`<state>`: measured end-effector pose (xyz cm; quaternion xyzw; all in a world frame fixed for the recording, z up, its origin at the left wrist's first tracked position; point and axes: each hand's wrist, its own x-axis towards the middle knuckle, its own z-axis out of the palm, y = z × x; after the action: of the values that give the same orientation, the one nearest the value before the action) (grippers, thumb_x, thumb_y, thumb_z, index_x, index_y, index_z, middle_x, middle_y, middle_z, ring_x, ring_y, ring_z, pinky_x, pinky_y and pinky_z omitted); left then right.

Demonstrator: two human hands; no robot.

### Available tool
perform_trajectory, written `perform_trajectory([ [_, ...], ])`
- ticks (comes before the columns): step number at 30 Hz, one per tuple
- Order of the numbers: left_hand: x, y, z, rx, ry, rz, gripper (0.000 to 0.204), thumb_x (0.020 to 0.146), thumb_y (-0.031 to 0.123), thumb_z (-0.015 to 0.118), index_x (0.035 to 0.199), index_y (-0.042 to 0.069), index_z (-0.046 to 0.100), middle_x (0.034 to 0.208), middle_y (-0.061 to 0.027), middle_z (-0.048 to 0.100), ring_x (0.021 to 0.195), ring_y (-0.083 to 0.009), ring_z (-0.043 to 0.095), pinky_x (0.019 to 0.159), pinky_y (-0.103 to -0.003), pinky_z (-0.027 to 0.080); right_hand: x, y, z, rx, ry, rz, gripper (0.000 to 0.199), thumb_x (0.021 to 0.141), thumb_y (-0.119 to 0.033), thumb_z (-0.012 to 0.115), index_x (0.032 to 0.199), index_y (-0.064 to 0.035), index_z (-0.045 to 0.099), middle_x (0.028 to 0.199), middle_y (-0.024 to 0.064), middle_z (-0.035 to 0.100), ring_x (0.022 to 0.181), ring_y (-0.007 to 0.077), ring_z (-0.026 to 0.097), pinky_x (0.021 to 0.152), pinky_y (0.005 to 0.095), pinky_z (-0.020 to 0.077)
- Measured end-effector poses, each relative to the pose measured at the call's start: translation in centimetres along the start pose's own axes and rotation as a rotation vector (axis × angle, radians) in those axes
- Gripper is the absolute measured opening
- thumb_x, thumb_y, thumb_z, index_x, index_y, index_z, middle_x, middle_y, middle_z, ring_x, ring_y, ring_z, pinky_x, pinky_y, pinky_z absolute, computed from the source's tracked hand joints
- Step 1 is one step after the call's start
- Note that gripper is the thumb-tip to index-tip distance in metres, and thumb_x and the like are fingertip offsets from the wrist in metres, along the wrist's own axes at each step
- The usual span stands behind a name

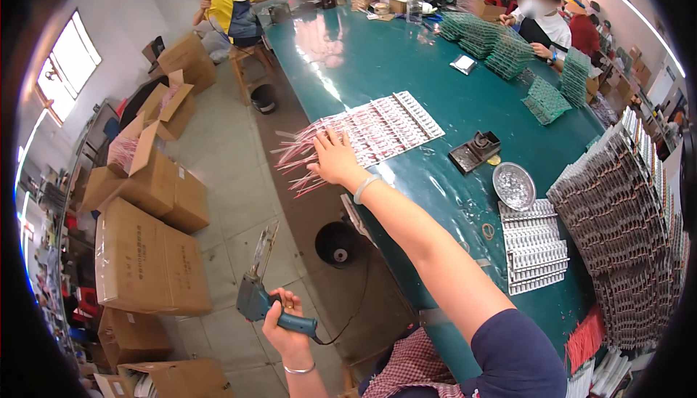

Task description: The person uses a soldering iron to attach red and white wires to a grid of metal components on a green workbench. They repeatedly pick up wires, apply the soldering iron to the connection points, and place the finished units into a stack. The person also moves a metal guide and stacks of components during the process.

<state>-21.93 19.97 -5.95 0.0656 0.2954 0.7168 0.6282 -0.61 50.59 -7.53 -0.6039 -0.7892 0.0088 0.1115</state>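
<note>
My right hand reaches out across the green table and lies flat, fingers spread, on a row of small white parts with red wire leads near the table's left edge. A pale bracelet is on that wrist. My left hand is low over the floor, shut around the grip of a blue pistol-shaped soldering gun. Its metal tip points up and its cord hangs toward the table.
A soldering-iron stand, a round metal dish and stacked white strips lie right of my arm. Dark part racks fill the right side. Cardboard boxes stand on the floor at left. Other people sit at the far end.
</note>
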Motion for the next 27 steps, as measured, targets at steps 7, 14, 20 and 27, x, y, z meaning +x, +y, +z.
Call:
perform_trajectory([
  [7,0.2,1.9,-2.5,0.020,0.043,0.057,0.027,0.084,0.005,0.062,0.110,0.003,0.057,0.107,-0.0091,0.063,0.099,-0.0198,0.059,0.092,-0.034,0.049,-2.5,-1.0,-0.7,0.106,0.222,-0.250,0.045,0.093,-0.043,0.054,0.126,-0.0145,0.061,0.145,0.0125,0.045,0.142,0.0310,0.030,0.116,0.0547,0.0180],
  [14,0.5,0.1,-1.4,-0.044,-0.099,-0.040,0.024,0.089,0.005,0.058,0.112,0.001,0.056,0.108,-0.0107,0.062,0.102,-0.0207,0.059,0.093,-0.034,0.049,-21.2,3.0,-11.9,0.243,0.403,-0.212,0.049,0.078,-0.019,0.074,0.124,-0.0074,0.059,0.138,0.0146,0.050,0.135,0.0350,0.040,0.110,0.0520,0.0316],
  [20,-0.1,-2.2,1.1,-0.049,-0.250,-0.210,0.025,0.091,0.005,0.056,0.116,-0.002,0.053,0.110,-0.0129,0.060,0.105,-0.0221,0.058,0.093,-0.034,0.049,-45.2,18.2,-14.6,-0.128,0.574,0.905,0.051,0.082,-0.022,0.070,0.127,-0.0024,0.056,0.133,0.0232,0.051,0.119,0.0411,0.048,0.103,0.0483,0.0385],
  [27,-3.0,-6.0,6.0,0.018,-0.343,-0.398,0.026,0.088,0.003,0.059,0.114,-0.001,0.056,0.109,-0.0119,0.063,0.103,-0.0219,0.058,0.093,-0.035,0.047,-48.5,19.5,-15.8,0.104,0.243,1.100,0.069,0.072,-0.048,0.077,0.126,-0.0082,0.061,0.130,0.0187,0.050,0.121,0.0370,0.046,0.098,0.0476,0.0413],
])
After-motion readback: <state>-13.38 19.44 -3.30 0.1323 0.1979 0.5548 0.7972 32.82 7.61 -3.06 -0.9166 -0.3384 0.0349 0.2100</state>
